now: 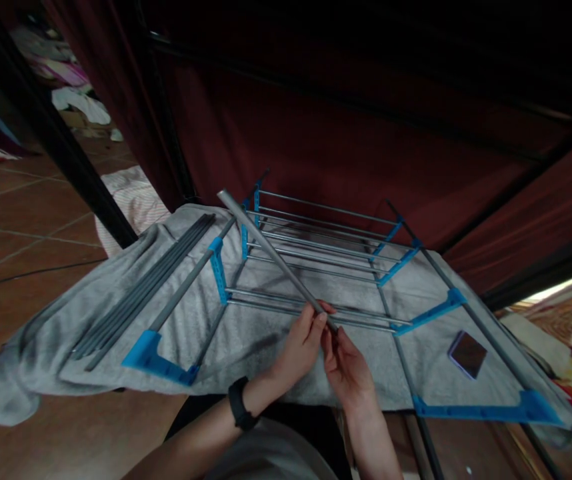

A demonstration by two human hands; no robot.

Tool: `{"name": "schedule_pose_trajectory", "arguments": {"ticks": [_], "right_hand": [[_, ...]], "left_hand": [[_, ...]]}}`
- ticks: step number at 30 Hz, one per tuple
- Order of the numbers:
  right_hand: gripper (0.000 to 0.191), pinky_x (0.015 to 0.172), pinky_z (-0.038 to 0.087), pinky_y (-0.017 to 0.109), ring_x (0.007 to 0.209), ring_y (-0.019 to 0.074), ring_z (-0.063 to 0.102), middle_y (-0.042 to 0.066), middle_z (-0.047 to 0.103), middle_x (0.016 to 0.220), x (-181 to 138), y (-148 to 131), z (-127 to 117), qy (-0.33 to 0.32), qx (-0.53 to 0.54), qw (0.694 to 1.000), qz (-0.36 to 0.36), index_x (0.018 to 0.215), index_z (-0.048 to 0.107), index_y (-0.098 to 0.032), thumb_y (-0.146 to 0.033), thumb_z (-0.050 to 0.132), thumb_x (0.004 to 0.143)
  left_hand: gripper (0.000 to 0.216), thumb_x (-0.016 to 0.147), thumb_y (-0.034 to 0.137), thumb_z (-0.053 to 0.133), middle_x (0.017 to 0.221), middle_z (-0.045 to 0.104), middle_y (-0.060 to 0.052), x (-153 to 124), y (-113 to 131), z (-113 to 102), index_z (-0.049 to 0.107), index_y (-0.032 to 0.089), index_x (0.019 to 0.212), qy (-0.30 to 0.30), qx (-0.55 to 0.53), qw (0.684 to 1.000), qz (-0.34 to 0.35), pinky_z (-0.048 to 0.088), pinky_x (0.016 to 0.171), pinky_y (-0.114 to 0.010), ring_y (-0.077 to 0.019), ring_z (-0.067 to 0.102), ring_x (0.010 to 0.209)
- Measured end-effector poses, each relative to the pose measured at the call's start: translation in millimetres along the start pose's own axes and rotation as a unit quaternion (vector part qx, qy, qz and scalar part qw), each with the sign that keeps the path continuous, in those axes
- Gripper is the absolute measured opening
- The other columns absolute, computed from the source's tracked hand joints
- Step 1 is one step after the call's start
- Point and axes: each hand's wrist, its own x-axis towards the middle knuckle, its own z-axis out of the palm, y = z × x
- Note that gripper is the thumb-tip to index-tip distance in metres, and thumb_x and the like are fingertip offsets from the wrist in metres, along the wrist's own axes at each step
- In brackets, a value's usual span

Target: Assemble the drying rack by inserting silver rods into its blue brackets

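Both my hands grip the near end of a long grey metal tube (266, 248) that slants up and away to the left. My left hand (302, 347), with a black wristband, pinches the tube from the left. My right hand (347, 367) is closed round its near end from below. Under the tube lies a partly built rack (316, 267) of grey rods and blue plastic connectors, spread on a grey blanket (266, 360).
A bundle of loose grey tubes (141, 293) lies on the blanket at the left. A dark phone (467, 354) rests on the blanket at the right. Dark red fabric and black poles stand behind. Tiled floor with clothes is at the left.
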Motion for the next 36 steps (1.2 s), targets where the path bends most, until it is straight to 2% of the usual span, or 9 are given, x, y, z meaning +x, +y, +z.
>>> {"name": "schedule_pose_trajectory", "arguments": {"ticks": [5, 8, 11, 14, 20, 24, 26, 31, 36], "right_hand": [[0.014, 0.069, 0.065, 0.026, 0.076, 0.0146, 0.076, 0.006, 0.079, 0.090, -22.9, -13.4, 18.6, -0.096, -0.067, 0.982, 0.145, 0.101, 0.071, -0.015, -0.023, 0.065, 0.092], [0.013, 0.062, 0.061, 0.022, 0.067, 0.0125, 0.072, 0.003, 0.076, 0.082, -28.3, -19.5, 18.9, -0.094, -0.099, 0.984, 0.119, 0.096, 0.071, -0.015, -0.023, 0.071, 0.086], [0.011, 0.061, 0.057, 0.020, 0.068, 0.0104, 0.068, 0.001, 0.074, 0.081, -25.0, -22.0, 17.1, -0.054, -0.101, 0.992, 0.043, 0.092, 0.072, -0.018, -0.022, 0.073, 0.082], [0.013, 0.065, 0.057, 0.021, 0.075, 0.0114, 0.068, 0.001, 0.075, 0.086, -17.8, -25.5, 14.0, -0.019, -0.108, 0.994, -0.030, 0.092, 0.073, -0.020, -0.022, 0.075, 0.080], [0.017, 0.085, 0.059, 0.030, 0.096, 0.0159, 0.071, 0.004, 0.077, 0.102, 0.2, -43.6, 5.5, 0.039, -0.118, 0.981, -0.152, 0.101, 0.072, -0.022, -0.031, 0.066, 0.088], [0.012, 0.087, 0.058, 0.030, 0.091, 0.0147, 0.072, 0.002, 0.077, 0.092, 13.9, -55.5, -3.0, 0.064, -0.072, 0.976, -0.195, 0.093, 0.070, -0.023, -0.033, 0.064, 0.090], [0.013, 0.089, 0.058, 0.029, 0.091, 0.0144, 0.072, 0.003, 0.077, 0.095, 18.7, -59.6, -8.2, 0.064, -0.068, 0.972, -0.213, 0.094, 0.069, -0.022, -0.033, 0.066, 0.089], [0.017, 0.096, 0.056, 0.032, 0.098, 0.0154, 0.071, 0.003, 0.076, 0.102, 22.5, -67.9, -19.9, 0.073, -0.083, 0.956, -0.273, 0.096, 0.067, -0.023, -0.023, 0.075, 0.080], [0.018, 0.090, 0.056, 0.027, 0.092, 0.0120, 0.070, -0.001, 0.074, 0.095, 25.2, -76.3, -31.1, 0.089, -0.070, 0.950, -0.292, 0.089, 0.065, -0.023, -0.021, 0.079, 0.078]], "left_hand": [[0.024, 0.103, 0.043, 0.043, 0.088, 0.060, 0.000, 23.6, 46.0, -9.8, 0.054, 0.023, 0.107, 0.022, -0.005, 0.997, 0.078, 0.050, 0.083, -0.029, -0.0148, 0.060, 0.085], [0.028, 0.104, 0.042, 0.044, 0.080, 0.057, 0.003, 39.5, 72.4, -26.9, 0.056, 0.023, 0.119, 0.031, 0.077, 0.988, 0.133, 0.048, 0.076, -0.027, -0.0139, 0.057, 0.077], [0.027, 0.103, 0.039, 0.047, 0.092, 0.064, -0.001, 44.9, 76.4, -36.0, 0.061, 0.022, 0.118, 0.007, 0.168, 0.972, 0.166, 0.049, 0.082, -0.028, -0.0154, 0.061, 0.089], [0.025, 0.102, 0.037, 0.049, 0.104, 0.068, -0.005, 39.9, 53.2, -34.3, 0.065, 0.021, 0.114, -0.030, 0.254, 0.952, 0.166, 0.051, 0.086, -0.030, -0.0179, 0.065, 0.097], [0.031, 0.102, 0.037, 0.045, 0.104, 0.071, -0.007, 26.0, -11.1, -36.0, 0.067, 0.023, 0.119, -0.071, 0.417, 0.894, 0.144, 0.055, 0.083, -0.034, -0.0218, 0.069, 0.094], [0.037, 0.103, 0.041, 0.040, 0.104, 0.071, -0.007, 22.9, -40.4, -47.9, 0.068, 0.024, 0.120, -0.089, 0.483, 0.856, 0.160, 0.057, 0.083, -0.036, -0.0235, 0.069, 0.094], [0.040, 0.104, 0.043, 0.038, 0.105, 0.072, -0.007, 21.5, -52.2, -51.4, 0.069, 0.024, 0.121, -0.100, 0.501, 0.844, 0.163, 0.057, 0.082, -0.037, -0.0242, 0.070, 0.093], [0.042, 0.103, 0.043, 0.037, 0.109, 0.071, -0.008, 16.7, -68.6, -49.9, 0.068, 0.024, 0.123, -0.132, 0.511, 0.838, 0.139, 0.058, 0.082, -0.039, -0.0261, 0.070, 0.096], [0.036, 0.101, 0.039, 0.040, 0.118, 0.071, -0.009, 13.6, -72.7, -53.4, 0.060, 0.023, 0.126, -0.126, 0.503, 0.851, 0.087, 0.057, 0.083, -0.039, -0.0272, 0.070, 0.102]]}}
